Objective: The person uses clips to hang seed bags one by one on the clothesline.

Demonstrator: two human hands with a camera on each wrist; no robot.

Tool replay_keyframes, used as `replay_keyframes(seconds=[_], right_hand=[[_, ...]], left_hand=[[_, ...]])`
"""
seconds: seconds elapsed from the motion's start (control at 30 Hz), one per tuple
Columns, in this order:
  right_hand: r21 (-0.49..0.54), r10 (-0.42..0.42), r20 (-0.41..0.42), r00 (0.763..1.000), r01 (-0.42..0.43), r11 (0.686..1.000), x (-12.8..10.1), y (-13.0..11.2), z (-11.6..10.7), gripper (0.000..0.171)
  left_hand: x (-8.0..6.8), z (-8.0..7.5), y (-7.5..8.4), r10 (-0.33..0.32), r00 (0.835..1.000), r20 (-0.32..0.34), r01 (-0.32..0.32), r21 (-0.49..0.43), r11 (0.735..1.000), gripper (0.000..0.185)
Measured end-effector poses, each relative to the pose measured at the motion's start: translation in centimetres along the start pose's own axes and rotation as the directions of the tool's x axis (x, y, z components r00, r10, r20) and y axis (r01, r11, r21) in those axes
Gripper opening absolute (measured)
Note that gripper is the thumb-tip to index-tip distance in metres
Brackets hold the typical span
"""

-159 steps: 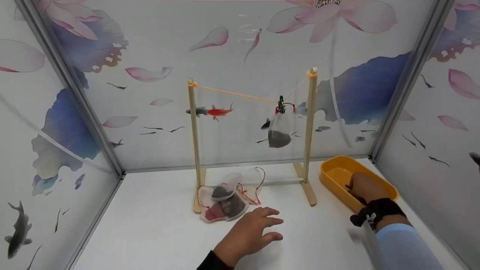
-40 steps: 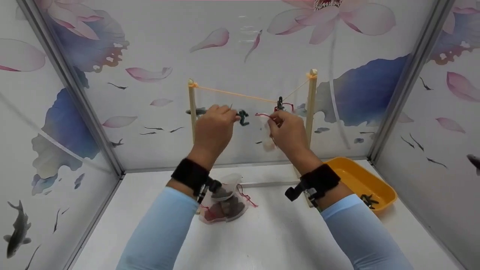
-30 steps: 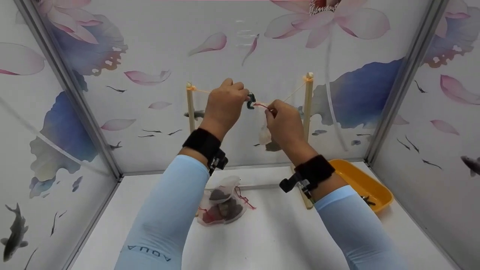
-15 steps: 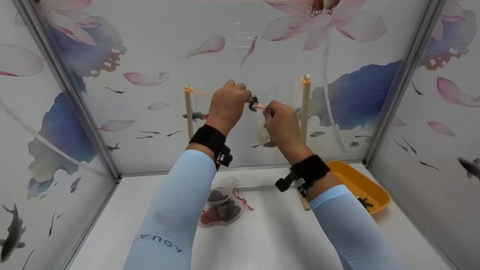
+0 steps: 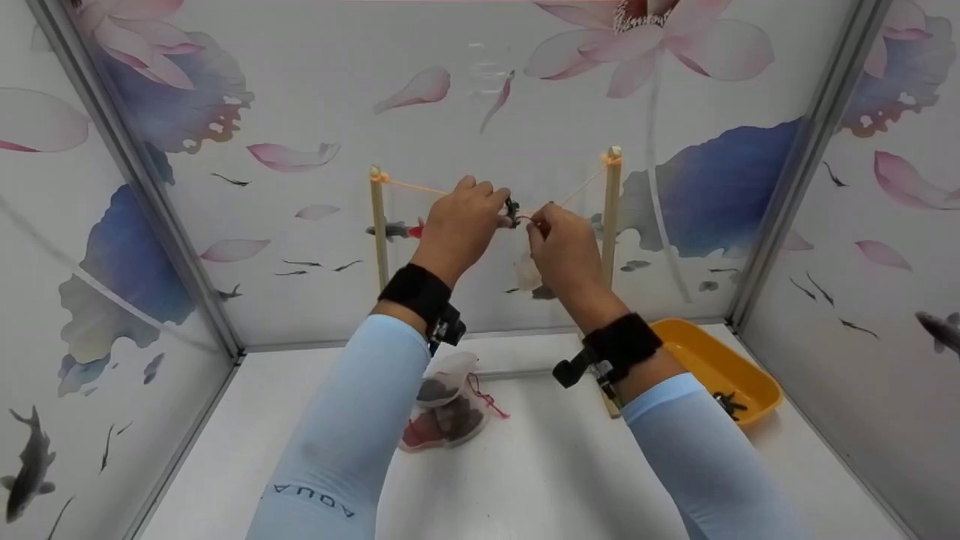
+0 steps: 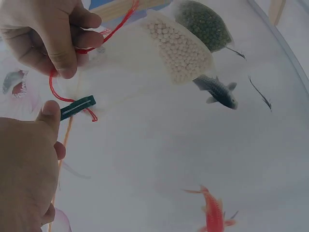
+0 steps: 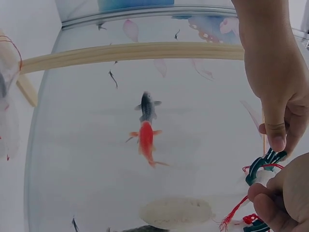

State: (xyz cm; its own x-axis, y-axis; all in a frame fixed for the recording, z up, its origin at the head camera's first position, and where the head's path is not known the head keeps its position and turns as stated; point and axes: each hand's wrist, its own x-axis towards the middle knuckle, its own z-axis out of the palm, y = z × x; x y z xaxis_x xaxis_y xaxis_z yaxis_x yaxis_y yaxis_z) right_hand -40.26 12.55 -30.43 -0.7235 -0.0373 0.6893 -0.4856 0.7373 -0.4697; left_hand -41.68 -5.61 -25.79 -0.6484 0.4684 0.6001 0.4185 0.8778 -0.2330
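Observation:
Both hands are raised to the orange string [image 5: 409,184] of a small wooden rack [image 5: 611,225]. My left hand [image 5: 501,214] pinches a dark green clip [image 5: 512,212] at the string; in the left wrist view its thumb lies on the clip [image 6: 77,107]. My right hand [image 5: 538,227] pinches the red drawstring [image 6: 113,31] of a mesh bag of white beads [image 6: 178,46], which hangs below it. The drawstring's loop lies at the clip [image 7: 264,164]. A second bag of green beans [image 6: 205,24] hangs just behind.
A pile of mesh bags [image 5: 446,409] with red strings lies on the white table by the rack's left post [image 5: 379,232]. A yellow tray [image 5: 739,364] with dark clips [image 5: 726,403] stands at the right. Printed walls close in three sides.
Both hands rose from the table and the tray to the string. Over the last half second they dropped slightly, and the clip came up against the red drawstring.

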Motion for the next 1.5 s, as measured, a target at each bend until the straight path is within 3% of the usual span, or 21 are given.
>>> replay_keyframes(seconds=[0.1,0.2,0.33,0.43,0.73,0.93,1.0,1.13,1.3,1.5], right_hand=[[-0.028,-0.025,0.003,1.000,0.025,0.999,-0.4,0.2,0.3,0.012],[-0.023,-0.053,0.008,0.999,0.053,0.998,-1.0,0.6,0.7,0.010],[0.027,-0.047,0.026,0.999,0.046,0.999,-2.0,1.2,1.3,0.011],[0.068,-0.006,0.048,0.999,0.002,0.998,-2.9,1.7,1.9,0.013],[0.149,0.109,0.133,0.985,-0.128,0.981,-5.1,3.2,2.4,0.017],[0.135,0.137,0.206,0.969,-0.167,0.977,-6.2,5.4,1.2,0.017],[0.132,0.161,0.262,0.952,-0.200,0.971,-6.4,6.7,0.5,0.020],[0.086,0.252,0.369,0.895,-0.303,0.949,-7.1,9.9,-1.1,0.027],[-0.041,0.360,0.428,0.829,-0.380,0.924,-8.2,13.8,-3.5,0.030],[-0.237,0.482,0.494,0.723,-0.421,0.876,-8.8,18.2,-5.7,0.036]], left_hand=[[-1.0,0.1,0.2,-0.012,1.000,-0.007,0.012,-0.030,0.999,0.052],[-2.6,0.4,0.5,-0.015,0.998,-0.064,0.010,-0.082,0.997,0.044],[-5.6,1.3,1.1,-0.030,0.986,-0.162,0.001,-0.177,0.984,0.031],[-8.3,2.4,1.5,-0.069,0.978,-0.198,0.016,-0.256,0.967,0.027],[-17.1,7.7,2.7,-0.235,0.955,-0.183,0.145,-0.405,0.903,0.019],[-20.9,10.1,4.0,-0.276,0.955,-0.109,0.200,-0.451,0.870,0.018],[-21.6,10.6,4.4,-0.272,0.958,-0.089,0.204,-0.452,0.868,0.018],[-22.8,11.2,5.6,-0.246,0.967,-0.070,0.187,-0.462,0.867,0.016],[-23.6,11.3,7.2,-0.199,0.979,-0.044,0.158,-0.452,0.878,0.017],[-23.6,10.6,9.3,-0.123,0.992,0.013,0.114,-0.472,0.874,0.021]])
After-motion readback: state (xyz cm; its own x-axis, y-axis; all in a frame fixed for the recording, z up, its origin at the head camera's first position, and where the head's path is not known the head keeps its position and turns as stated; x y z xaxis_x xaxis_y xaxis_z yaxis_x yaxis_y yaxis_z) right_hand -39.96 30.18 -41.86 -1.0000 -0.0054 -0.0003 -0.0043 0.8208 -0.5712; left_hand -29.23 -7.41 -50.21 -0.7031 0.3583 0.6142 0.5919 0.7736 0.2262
